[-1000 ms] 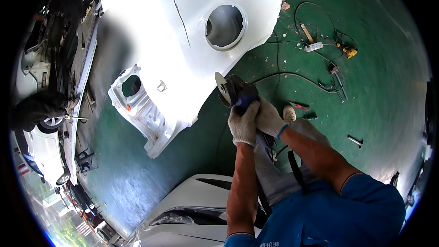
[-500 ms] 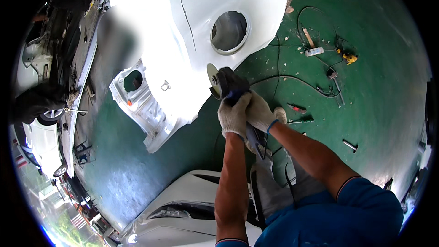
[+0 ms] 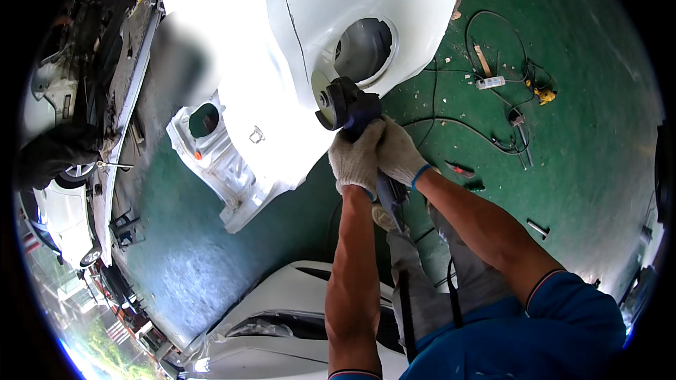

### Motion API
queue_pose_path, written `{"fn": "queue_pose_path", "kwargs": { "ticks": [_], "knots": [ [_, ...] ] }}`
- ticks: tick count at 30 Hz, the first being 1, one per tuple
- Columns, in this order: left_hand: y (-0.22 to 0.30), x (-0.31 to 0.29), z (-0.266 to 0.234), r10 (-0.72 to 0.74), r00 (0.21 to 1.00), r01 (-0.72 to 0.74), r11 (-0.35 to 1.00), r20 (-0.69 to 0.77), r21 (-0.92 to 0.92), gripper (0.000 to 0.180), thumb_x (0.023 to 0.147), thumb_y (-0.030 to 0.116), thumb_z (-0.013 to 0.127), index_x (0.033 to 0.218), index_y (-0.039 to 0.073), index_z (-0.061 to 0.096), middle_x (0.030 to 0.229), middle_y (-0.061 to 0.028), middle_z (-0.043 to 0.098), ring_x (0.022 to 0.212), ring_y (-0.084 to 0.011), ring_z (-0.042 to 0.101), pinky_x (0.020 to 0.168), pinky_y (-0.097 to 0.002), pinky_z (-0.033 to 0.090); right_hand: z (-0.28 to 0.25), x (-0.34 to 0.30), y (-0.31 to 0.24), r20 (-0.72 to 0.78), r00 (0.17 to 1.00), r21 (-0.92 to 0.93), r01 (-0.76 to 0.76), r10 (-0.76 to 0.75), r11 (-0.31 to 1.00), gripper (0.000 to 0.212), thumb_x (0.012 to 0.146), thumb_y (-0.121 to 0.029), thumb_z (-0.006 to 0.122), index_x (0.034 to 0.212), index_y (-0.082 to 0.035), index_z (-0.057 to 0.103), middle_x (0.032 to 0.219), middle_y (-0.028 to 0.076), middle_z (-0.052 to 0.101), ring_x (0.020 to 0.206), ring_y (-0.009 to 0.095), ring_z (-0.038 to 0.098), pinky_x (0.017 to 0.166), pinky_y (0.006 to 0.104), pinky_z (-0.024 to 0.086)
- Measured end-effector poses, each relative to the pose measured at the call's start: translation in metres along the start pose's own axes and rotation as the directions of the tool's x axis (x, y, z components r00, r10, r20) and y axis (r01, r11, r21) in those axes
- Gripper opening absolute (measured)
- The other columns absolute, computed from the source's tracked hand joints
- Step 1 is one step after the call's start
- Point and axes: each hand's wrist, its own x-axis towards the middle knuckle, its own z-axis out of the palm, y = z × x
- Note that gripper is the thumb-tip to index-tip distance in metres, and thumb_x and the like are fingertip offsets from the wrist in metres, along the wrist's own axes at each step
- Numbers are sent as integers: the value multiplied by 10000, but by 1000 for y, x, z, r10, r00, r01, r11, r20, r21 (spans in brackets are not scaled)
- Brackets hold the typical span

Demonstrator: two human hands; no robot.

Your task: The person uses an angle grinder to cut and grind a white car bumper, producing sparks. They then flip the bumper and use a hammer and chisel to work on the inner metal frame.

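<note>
Green workshop floor under you

To your right, black cables loop across it beside a white power strip, a yellow tool and a red-handled tool; the white car body panel rests on it ahead of you.

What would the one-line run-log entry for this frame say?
left hand: gloved, gripping angle grinder | right hand: gloved, on same grinder | disc at edge of white car body panel | green floor: cables, scattered tools

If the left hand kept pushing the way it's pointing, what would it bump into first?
Probably the white car body panel: the left hand grips the angle grinder, whose disc already seems close against it, though depth is unclear.
</note>
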Motion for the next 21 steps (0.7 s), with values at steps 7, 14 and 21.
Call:
{"fn": "queue_pose_path", "kwargs": {
  "ticks": [7,14,21],
  "knots": [
    [1,5,-4,-12,1000,12,1000,-5,-22,514,846,247,861,1198,-94,705,1086,-139,755,931,-206,717,842,-339,585,3,4,-4,47,999,14,-11,11,1000,389,932,-140,708,1249,7,537,1100,152,705,1061,282,703,941,387,555],
    [4,7,-4,3,1000,-3,999,0,-37,489,844,252,864,1175,-79,722,1069,-129,754,900,-198,709,822,-336,577,17,17,21,-31,995,18,99,-98,995,478,879,-299,738,1180,17,543,1038,279,724,1013,469,710,857,521,580],
    [3,8,-3,0,1000,0,998,-2,-58,485,838,256,871,1157,-81,728,1047,-128,759,898,-197,710,818,-333,578,14,16,18,-21,997,10,81,-80,997,478,880,-292,737,1177,23,536,1044,276,721,1009,463,711,855,517,583]
  ]
}}
